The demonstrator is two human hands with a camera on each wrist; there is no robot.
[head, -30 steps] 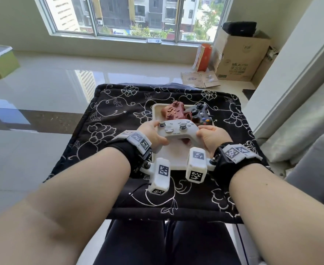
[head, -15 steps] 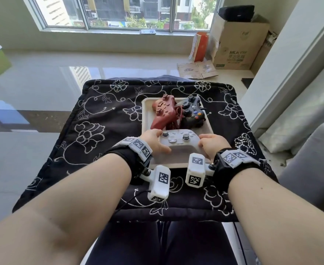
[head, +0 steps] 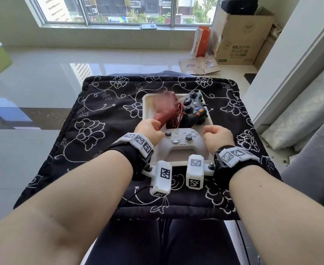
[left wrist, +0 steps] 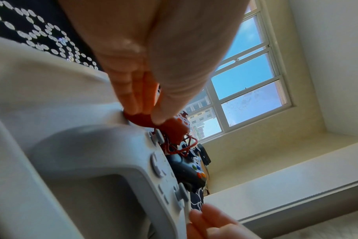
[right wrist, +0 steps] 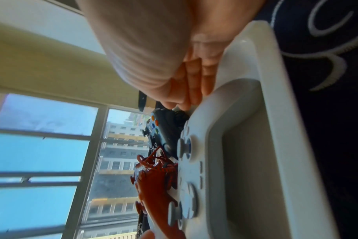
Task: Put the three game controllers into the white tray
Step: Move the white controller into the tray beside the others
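1. Three game controllers, all inside the one white tray [head: 147, 111] on the black flowered cloth [head: 92, 115]: a red controller [head: 164, 109] at the far left, a black controller [head: 193, 109] at the far right, and a white controller [head: 182, 142] lying flat across the near end.
2. The red controller is blurred and tilted, with a tangle of red cord [head: 176, 115] between it and the black one.
3. Two hands, both at the tray's near half, each wrist wearing a black strap with a white marker block.
4. The left hand [head: 149, 131] sits at the white controller's left shoulder; its fingers and thumb pinch the near grip of the red controller, plainly so in the left wrist view [left wrist: 141, 116].
5. The right hand [head: 217, 137] is at the white controller's right side, fingers curled under. From the right wrist view its fingertips [right wrist: 186, 98] are close by the controller's far edge and hold nothing I can make out.
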